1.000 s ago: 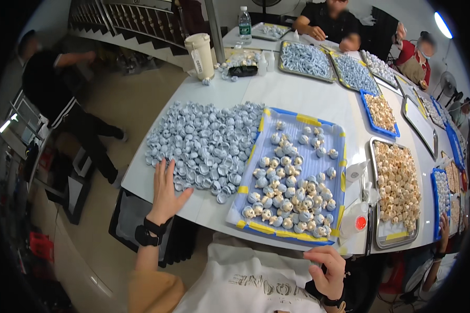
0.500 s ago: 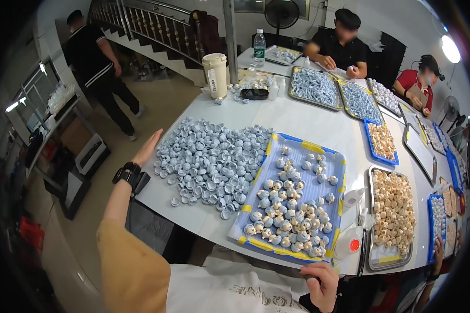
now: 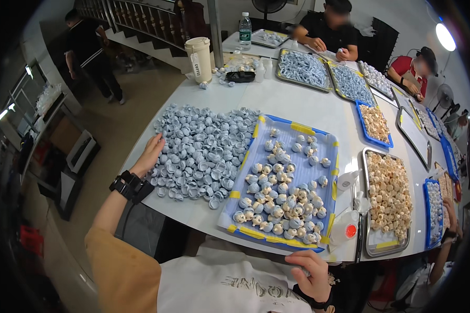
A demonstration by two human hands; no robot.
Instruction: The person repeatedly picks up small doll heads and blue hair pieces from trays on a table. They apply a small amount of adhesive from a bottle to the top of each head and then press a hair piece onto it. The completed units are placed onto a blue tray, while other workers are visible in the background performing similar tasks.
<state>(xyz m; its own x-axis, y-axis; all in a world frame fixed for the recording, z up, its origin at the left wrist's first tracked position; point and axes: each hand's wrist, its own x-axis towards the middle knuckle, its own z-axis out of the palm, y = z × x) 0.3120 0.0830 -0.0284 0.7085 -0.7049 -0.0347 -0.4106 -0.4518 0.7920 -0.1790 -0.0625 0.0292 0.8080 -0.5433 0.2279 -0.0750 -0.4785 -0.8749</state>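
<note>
White tabletop is filling the middle of my view. At left, I am holding the fingers of the left hand long and close together, open rather than gripping, their tips touching the left margin of a heap of pale-blue shells. A black wrist device is circling the wrist, and the forearm is slanting up from a tan sleeve. At front, the fingers of the right hand are curling loosely, half open, the thumb standing apart from them, just beside the near edge of a blue-rimmed tray. That tray is lying right of the heap, carrying blue-and-cream pieces. Farther right, a white bottle is standing near cream pieces in a metal tray.
</note>
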